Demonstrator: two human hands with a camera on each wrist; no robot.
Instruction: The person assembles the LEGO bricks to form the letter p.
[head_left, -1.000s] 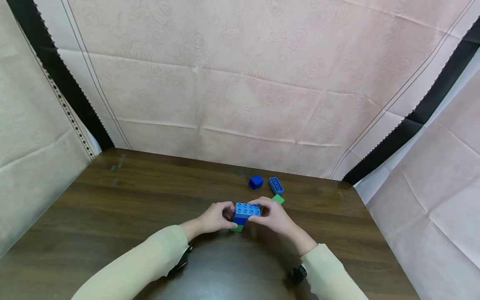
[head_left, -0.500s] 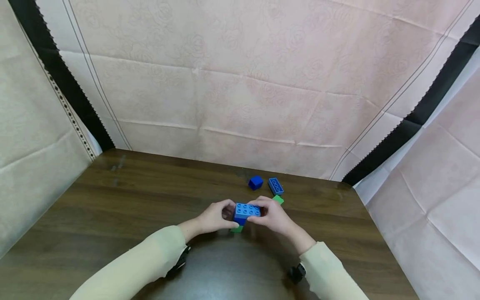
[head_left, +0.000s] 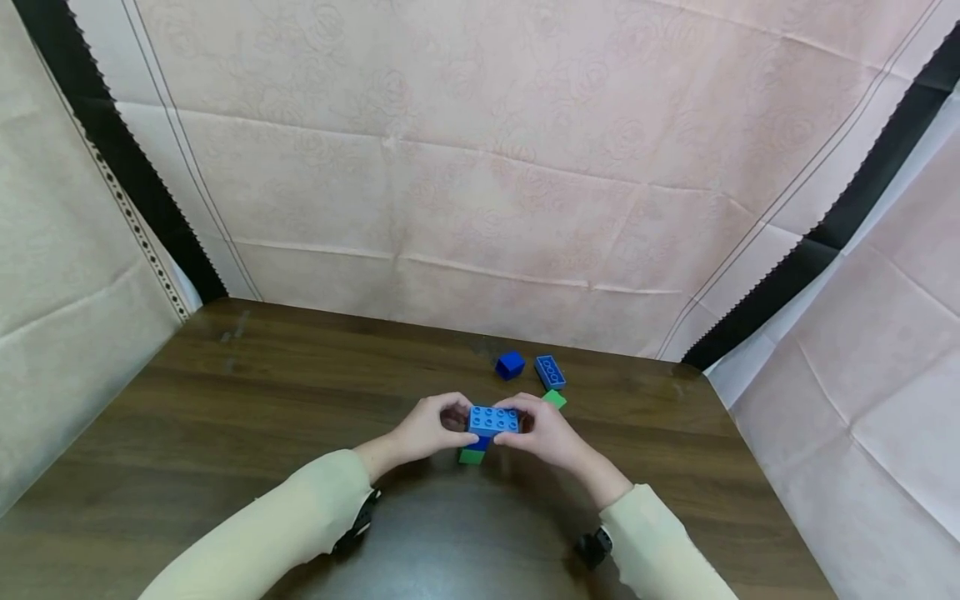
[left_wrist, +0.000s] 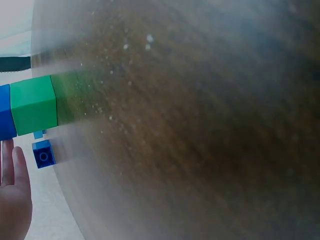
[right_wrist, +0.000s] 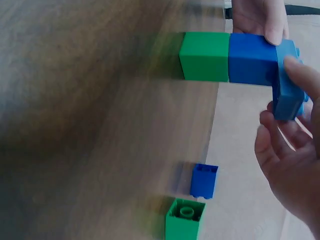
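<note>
A light blue long brick (head_left: 492,419) lies across the top of a dark blue brick (right_wrist: 252,58). Below that is a green brick (right_wrist: 205,57), which stands on the table. In the right wrist view the light blue brick overhangs the two lower ones towards my right hand (head_left: 551,435). That hand pinches the overhanging end between thumb and fingers. My left hand (head_left: 425,431) grips the other end, its thumb in front, right where the light blue and dark blue bricks meet. Part of the dark blue brick is hidden by the left thumb in the head view.
Farther back on the brown table (head_left: 300,400) lie a small blue brick (head_left: 510,365), a longer blue brick (head_left: 551,372) and another green brick (head_left: 555,398). Pale cloth (head_left: 450,167) hangs behind the table's far edge and at both sides.
My left hand has shifted slightly up, from the dark blue brick's level to the light blue brick, baring more of the bricks below. My right hand keeps its hold, nearly still.
</note>
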